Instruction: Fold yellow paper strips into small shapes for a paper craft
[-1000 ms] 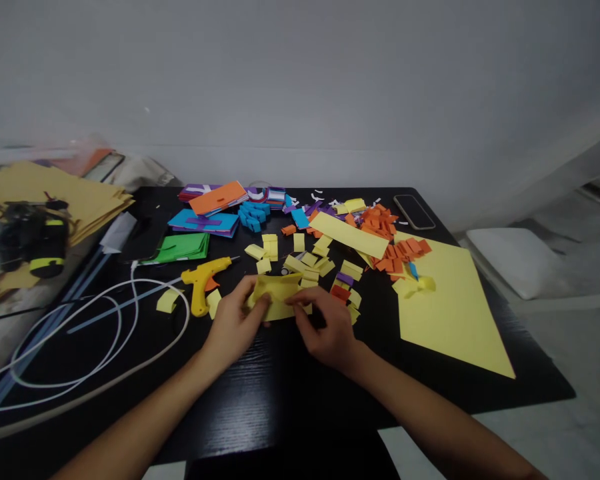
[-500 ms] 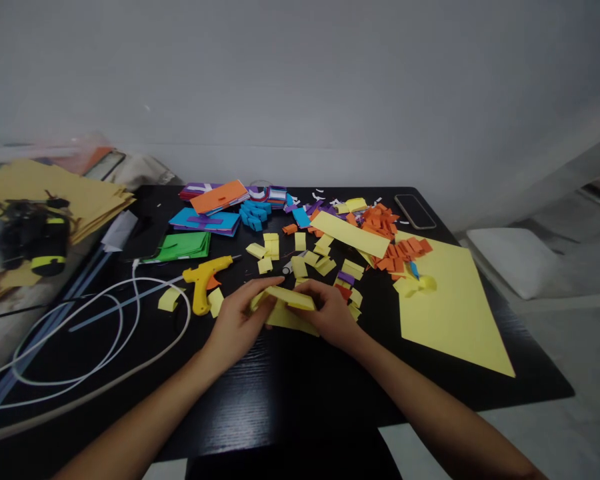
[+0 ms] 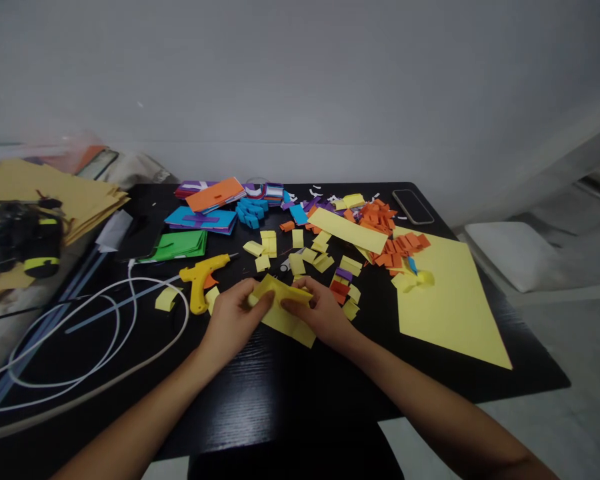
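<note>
A: Where's the yellow paper (image 3: 291, 325)?
B: Over the worktop (image 3: 260, 407), bent, with the left grip (image 3: 234, 315) at its nine o'clock and the right grip (image 3: 329, 315) at three.
A: Are they closed?
B: Yes, fingers and thumbs pinch it from both sides.
A: Further out?
B: Small yellow pieces (image 3: 297, 264) at twelve, a glue gun (image 3: 199, 285) near ten, a large yellow sheet (image 3: 450, 313) at three.

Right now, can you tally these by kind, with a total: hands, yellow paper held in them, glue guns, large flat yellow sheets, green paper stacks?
Hands: 2 (left hand, right hand)
Held yellow paper: 1
Glue gun: 1
Large yellow sheet: 1
Green paper stack: 1
Total: 6
</note>
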A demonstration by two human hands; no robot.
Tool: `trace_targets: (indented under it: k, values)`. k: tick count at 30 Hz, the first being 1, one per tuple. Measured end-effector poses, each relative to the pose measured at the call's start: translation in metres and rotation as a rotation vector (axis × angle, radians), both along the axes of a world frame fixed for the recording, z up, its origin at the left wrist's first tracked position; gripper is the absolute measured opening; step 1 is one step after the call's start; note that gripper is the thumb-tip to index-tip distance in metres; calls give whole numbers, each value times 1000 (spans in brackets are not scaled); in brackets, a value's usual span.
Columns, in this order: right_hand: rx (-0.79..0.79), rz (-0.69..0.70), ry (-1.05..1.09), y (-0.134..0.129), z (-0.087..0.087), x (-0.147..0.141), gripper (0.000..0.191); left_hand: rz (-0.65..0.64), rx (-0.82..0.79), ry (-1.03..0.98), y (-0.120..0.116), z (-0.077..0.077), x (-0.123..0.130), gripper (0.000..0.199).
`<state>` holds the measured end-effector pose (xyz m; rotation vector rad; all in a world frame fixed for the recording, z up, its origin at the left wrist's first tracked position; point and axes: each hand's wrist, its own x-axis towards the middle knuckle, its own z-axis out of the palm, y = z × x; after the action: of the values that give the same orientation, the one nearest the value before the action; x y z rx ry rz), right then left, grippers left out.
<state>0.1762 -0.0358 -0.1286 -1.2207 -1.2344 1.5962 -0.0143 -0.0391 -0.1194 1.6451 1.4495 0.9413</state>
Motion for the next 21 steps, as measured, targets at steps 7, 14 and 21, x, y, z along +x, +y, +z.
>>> trace_targets:
  k: [7,14,21]
  values:
    - [-56,-30,40,2,-2,0,44,-18,-14,10,0,1,-1,26]
    - [-102,-53,71,2,0,-1,43,-53,-24,-38,1,1,-2,24]
    - [-113,-74,62,2,1,0,44,49,-10,-51,1,2,0,27]
